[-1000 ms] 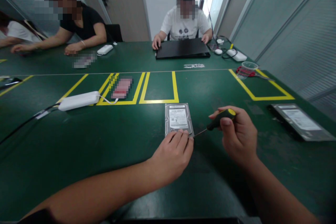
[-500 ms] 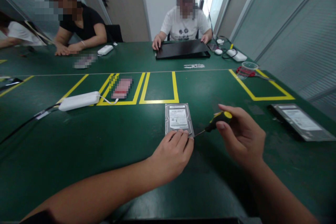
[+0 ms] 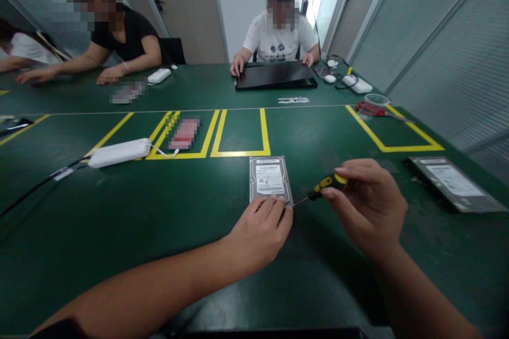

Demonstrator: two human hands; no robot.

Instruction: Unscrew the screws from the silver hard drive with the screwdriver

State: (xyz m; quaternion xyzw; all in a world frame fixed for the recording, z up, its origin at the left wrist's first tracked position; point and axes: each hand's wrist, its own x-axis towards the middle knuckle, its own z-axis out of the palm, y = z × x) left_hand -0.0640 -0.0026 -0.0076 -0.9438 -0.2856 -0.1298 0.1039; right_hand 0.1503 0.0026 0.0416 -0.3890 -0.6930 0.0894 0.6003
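Observation:
A silver hard drive (image 3: 269, 178) with a white label lies flat on the green table (image 3: 167, 212). My left hand (image 3: 260, 235) rests on its near edge, fingers curled down and pressed on it. My right hand (image 3: 368, 206) pinches a small black-and-yellow screwdriver (image 3: 324, 186). The thin shaft points left, and its tip meets the drive's near right corner.
Another hard drive in a clear bag (image 3: 453, 183) lies to the right. A white power strip (image 3: 119, 152) with its cable lies to the left by yellow tape boxes (image 3: 240, 135). Across the table, one person has hands on a black laptop (image 3: 275, 75); another sits at the far left.
My right hand has turned the screwdriver handle between its fingers, lowering it a little. My left hand and the drive have stayed put. The person at the far left has shifted an arm.

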